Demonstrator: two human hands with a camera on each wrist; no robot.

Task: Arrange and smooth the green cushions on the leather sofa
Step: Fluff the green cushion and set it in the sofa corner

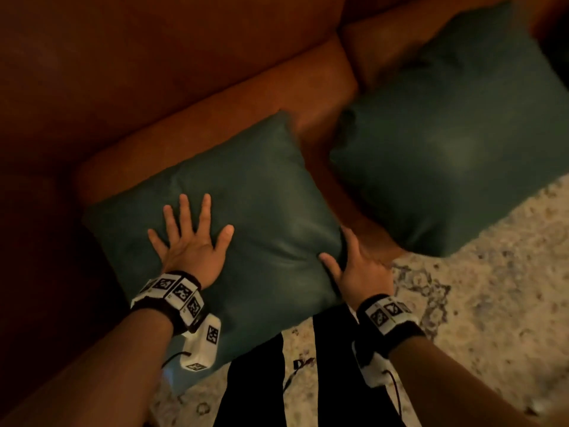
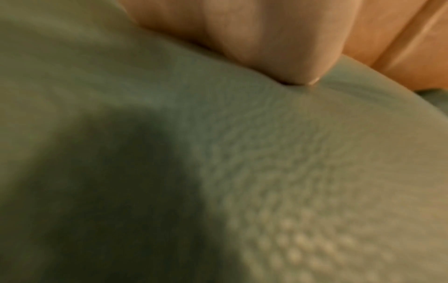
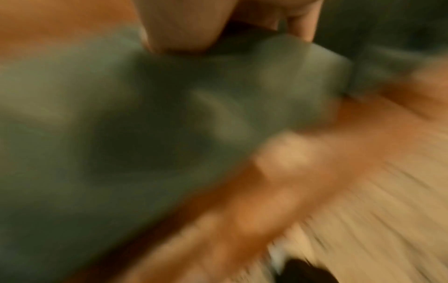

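The brown leather sofa (image 1: 191,97) fills the upper part of the head view, with a pale patterned rug (image 1: 480,291) on the floor in front of it. Two green cushions lie flat on the seat, apart from each other: the near cushion (image 1: 246,211) sits under both hands with its front edge overhanging the seat edge, and the far cushion (image 1: 455,134) lies to the right, its lower corner also projecting over the rug. The left hand (image 1: 187,241) lies flat on top of the near cushion, fingers spread wide and straight. The right hand (image 1: 357,263) holds the right edge of that cushion, thumb on the top face and fingers curled over the side; the right wrist view is blurred and confirms only a thumb on green material. Risk, as a judgement: because the near cushion overhangs the seat, downward or forward pressure from the flat palm can tip or slide it off onto the rug. The leather surfaces look smooth, so low friction between cushion and seat adds to that risk. A sideways pull by the right hand can bunch the cover and create new creases where one fold (image 1: 286,257) already shows. The far cushion is untouched and remains equally exposed at its overhanging corner.
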